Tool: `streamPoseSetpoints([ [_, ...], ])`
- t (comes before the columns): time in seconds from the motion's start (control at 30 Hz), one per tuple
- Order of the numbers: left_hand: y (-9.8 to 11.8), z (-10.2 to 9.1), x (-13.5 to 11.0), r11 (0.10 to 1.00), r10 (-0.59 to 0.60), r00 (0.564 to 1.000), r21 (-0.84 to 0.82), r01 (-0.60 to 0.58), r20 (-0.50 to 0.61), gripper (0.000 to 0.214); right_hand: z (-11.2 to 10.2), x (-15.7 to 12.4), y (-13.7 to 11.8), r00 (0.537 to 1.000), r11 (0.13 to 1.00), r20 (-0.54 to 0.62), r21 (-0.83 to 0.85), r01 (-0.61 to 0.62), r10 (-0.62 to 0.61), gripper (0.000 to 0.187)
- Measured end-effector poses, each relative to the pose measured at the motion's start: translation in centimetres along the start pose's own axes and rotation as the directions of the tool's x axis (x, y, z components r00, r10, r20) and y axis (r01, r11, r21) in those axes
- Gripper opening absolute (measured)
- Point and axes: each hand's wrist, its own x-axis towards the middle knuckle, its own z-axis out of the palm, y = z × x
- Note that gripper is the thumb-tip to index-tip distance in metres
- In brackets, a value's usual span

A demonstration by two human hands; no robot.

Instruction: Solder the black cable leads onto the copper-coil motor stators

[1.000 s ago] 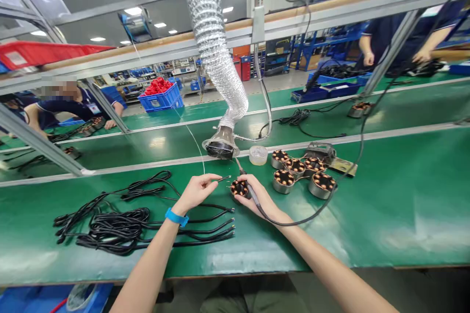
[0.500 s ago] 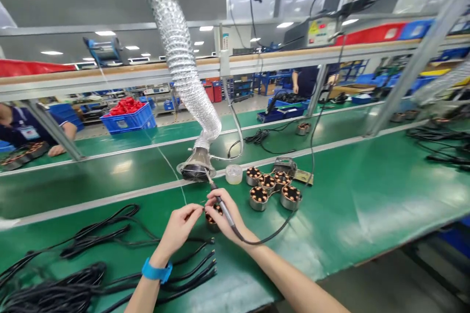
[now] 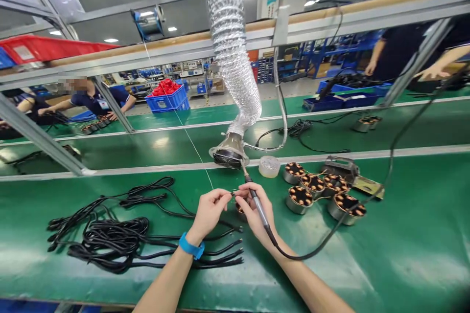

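Observation:
A soldering iron point(image 3: 258, 205) lies in my right hand point(image 3: 265, 215), its grip along the thumb side and its tip pointing up and away, just below the fume hood point(image 3: 228, 152). The fingertips of this hand also meet those of my left hand point(image 3: 210, 211). My left hand is pinched on something small and dark, too small to name. Below the fingertips, a copper-wound motor stator point(image 3: 240, 209) is mostly hidden by my right hand. From a spool point(image 3: 149, 24) on the shelf, a thin pale wire point(image 3: 193, 144) runs down toward my left hand.
Several stators point(image 3: 300, 199) and a metal stand point(image 3: 341, 168) sit to the right, near a round clear tub point(image 3: 269, 166). Bundled black cables point(image 3: 113, 239) cover the left side. A silver duct point(image 3: 231, 44) hangs ahead. Other people point(image 3: 97, 100) work across the bench.
The view has shifted left and tilted, so the bench items appear farther right. My hands remain together at the stator, with the soldering iron still in the right one.

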Motion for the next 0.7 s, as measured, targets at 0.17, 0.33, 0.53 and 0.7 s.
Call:
streamPoseSetpoints([
  [0.17,0.2,-0.1,-0.3,0.999,-0.008,1.000,-0.037,0.008,0.004,0.032,0.1,-0.1,0.1,1.000,1.000,-0.018,-0.016,0.017,-0.017,0.025],
  [0.33,0.1,-0.3,-0.7,1.000,-0.005,0.999,-0.029,0.004,-0.032,0.033,0.8,-0.6,-0.2,0.999,0.998,-0.050,-0.060,0.006,-0.009,0.025],
  [0.53,-0.2,-0.7,-1.1,0.999,0.036,0.997,0.012,-0.036,-0.070,0.030,1.0,-1.0,-1.3,0.981,0.953,-0.022,-0.245,0.180,-0.191,0.028],
  [0.7,-0.7,-0.5,-1.7,0.976,0.112,0.988,0.178,-0.129,0.103,0.023,0.6,-1.4,-2.0,0.919,0.882,0.113,-0.258,0.395,-0.379,0.032],
])
